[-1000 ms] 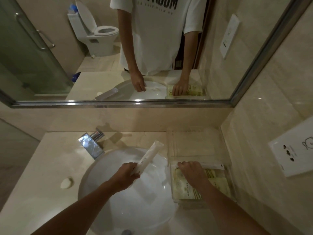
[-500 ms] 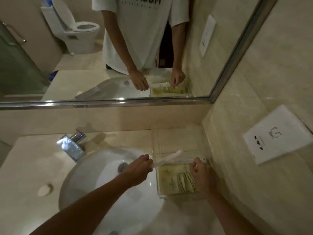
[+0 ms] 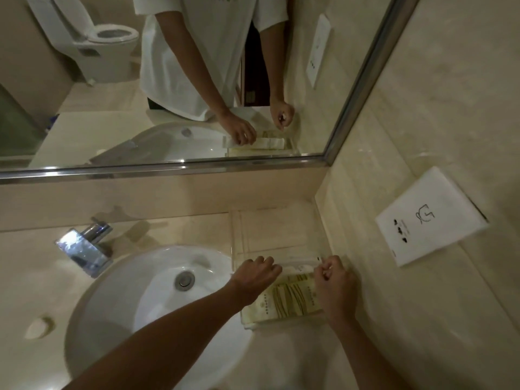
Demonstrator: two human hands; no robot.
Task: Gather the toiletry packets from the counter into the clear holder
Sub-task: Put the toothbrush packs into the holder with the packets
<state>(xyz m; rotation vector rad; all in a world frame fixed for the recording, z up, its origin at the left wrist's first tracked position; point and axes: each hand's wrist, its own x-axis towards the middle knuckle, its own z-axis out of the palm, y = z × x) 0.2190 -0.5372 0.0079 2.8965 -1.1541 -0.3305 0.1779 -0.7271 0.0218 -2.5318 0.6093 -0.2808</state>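
Left hand (image 3: 254, 277) and right hand (image 3: 333, 282) pinching opposite ends of white packet (image 3: 299, 266) over clear holder (image 3: 281, 311), beige counter (image 3: 168, 232), white basin (image 3: 126, 305), chrome tap (image 3: 84, 249), mirror (image 3: 168, 167) above.

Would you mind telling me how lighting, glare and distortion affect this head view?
Head view: dim, warm light; wide-angle bending bows the mirror frame; glare streaks on the faucet and sink; the clear holder barely shows; print on the packets is unreadable.

White short-sleeved T-shirt (image 3: 202, 52), bare forearms
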